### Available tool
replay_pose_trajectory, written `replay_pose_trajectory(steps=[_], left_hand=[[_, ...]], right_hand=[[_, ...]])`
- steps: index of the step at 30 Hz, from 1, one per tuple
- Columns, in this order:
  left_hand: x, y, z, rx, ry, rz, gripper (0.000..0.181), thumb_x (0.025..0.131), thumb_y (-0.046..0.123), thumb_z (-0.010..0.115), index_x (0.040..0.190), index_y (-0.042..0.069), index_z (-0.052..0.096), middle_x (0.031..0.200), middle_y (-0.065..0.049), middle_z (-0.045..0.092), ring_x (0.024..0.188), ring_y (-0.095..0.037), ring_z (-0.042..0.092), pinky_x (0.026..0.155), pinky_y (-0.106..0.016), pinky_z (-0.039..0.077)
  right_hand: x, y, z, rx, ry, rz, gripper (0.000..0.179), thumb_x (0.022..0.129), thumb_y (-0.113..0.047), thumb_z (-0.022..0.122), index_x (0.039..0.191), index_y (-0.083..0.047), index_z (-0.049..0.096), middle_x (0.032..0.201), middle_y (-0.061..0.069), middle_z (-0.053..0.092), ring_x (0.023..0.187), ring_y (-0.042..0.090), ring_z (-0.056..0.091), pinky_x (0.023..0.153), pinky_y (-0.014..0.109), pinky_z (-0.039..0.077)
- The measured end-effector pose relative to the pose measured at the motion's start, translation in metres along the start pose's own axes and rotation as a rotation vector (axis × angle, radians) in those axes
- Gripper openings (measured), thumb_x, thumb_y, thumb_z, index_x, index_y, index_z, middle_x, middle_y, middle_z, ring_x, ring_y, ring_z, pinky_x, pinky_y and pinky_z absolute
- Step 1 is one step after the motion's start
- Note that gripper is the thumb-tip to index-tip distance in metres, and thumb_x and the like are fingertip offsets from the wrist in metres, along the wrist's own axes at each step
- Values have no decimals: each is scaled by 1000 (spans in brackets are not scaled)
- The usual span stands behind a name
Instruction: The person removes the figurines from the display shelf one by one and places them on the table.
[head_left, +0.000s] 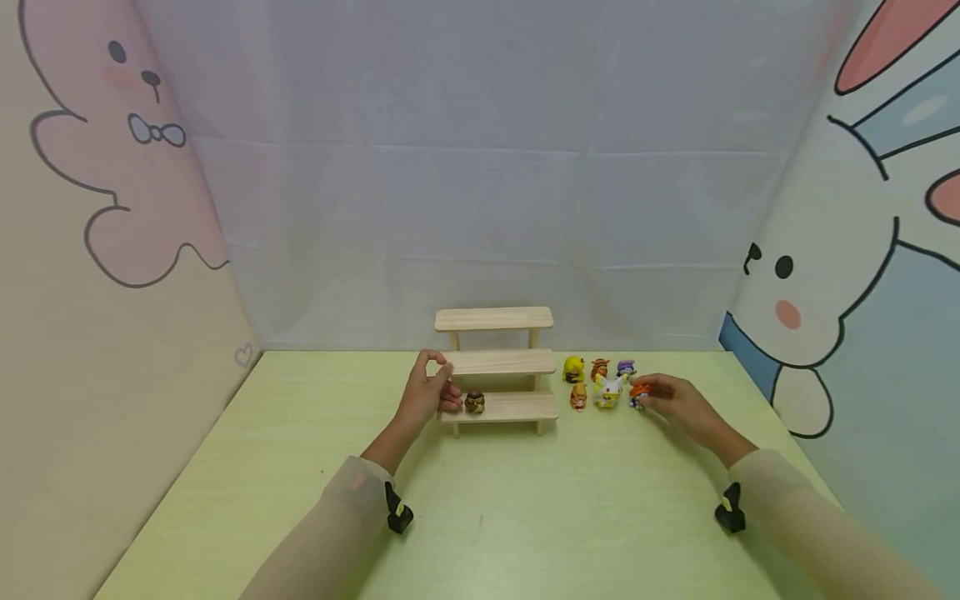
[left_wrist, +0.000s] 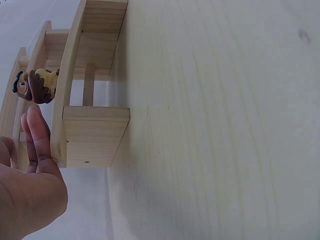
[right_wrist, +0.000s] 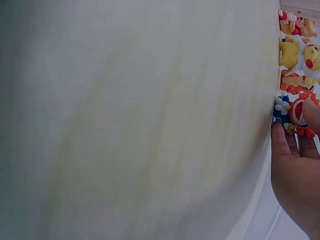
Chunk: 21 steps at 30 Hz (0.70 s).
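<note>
A brown owl figurine [head_left: 475,402] with a cream belly stands near the left end of the lowest step of a wooden three-step display shelf [head_left: 517,407]. Beside it is my left hand [head_left: 431,390], fingers straight with their tips right at the owl figurine [left_wrist: 36,86] in the left wrist view, the thumb apart from it. Over on the right, my right hand [head_left: 678,404] pinches an orange, red and blue figurine [head_left: 638,393] between thumb and fingers. In the right wrist view, that figurine [right_wrist: 296,111] is low at the table, partly covered by the thumb.
Several small figurines stand right of the shelf: a yellow one [head_left: 573,369], an orange striped one [head_left: 600,369], a purple-topped one [head_left: 626,367], a bear-like one [head_left: 578,397] and a white-and-yellow one [head_left: 607,392]. Behind the pale table [head_left: 480,517] hangs a white cloth [head_left: 480,183].
</note>
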<state>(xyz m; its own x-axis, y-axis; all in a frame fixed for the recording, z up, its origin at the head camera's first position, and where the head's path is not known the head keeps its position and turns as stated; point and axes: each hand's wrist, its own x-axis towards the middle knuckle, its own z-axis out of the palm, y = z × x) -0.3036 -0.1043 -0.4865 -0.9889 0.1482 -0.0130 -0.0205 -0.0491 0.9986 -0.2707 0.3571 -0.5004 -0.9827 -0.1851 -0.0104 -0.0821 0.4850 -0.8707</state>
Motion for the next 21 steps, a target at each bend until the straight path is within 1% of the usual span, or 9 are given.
replay_pose_trajectory(steps=[3,8,13,18,21], left_hand=[[0,0,0,-3,0,-1,12,111,20,50,117,12,42,66,-8,65,54,-18,65,50,-28,59],[0,1,0,2,2,2,13,111,20,50,117,12,42,66,-8,66,54,-17,65,50,-27,59],[-1,2,0,8,5,0,13,111,20,50,117,12,42,66,-7,66,54,-17,65,50,-27,59],[-1,3,0,19,6,-1,13,111,21,50,118,12,42,66,-7,66,54,-17,65,50,-27,59],[-2,4,0,23,6,-1,14,111,21,50,118,12,42,66,-6,66,54,-16,65,50,-27,59]], right_hand=[[0,0,1,-18,1,6,40,102,-4,63,140,6,56,141,29,55,110,7,63,87,14,54],[2,2,0,-47,-5,-6,39,103,-5,63,140,5,57,141,28,56,115,18,64,86,15,54],[2,1,-1,-52,-1,11,39,103,-6,63,140,4,57,141,28,55,117,24,64,87,15,55],[0,-3,-3,-36,-18,19,43,103,-6,63,144,2,53,147,27,52,129,39,57,91,14,52],[-2,-8,-4,-20,-30,14,47,104,-9,63,148,3,49,151,27,48,136,44,51,94,13,50]])
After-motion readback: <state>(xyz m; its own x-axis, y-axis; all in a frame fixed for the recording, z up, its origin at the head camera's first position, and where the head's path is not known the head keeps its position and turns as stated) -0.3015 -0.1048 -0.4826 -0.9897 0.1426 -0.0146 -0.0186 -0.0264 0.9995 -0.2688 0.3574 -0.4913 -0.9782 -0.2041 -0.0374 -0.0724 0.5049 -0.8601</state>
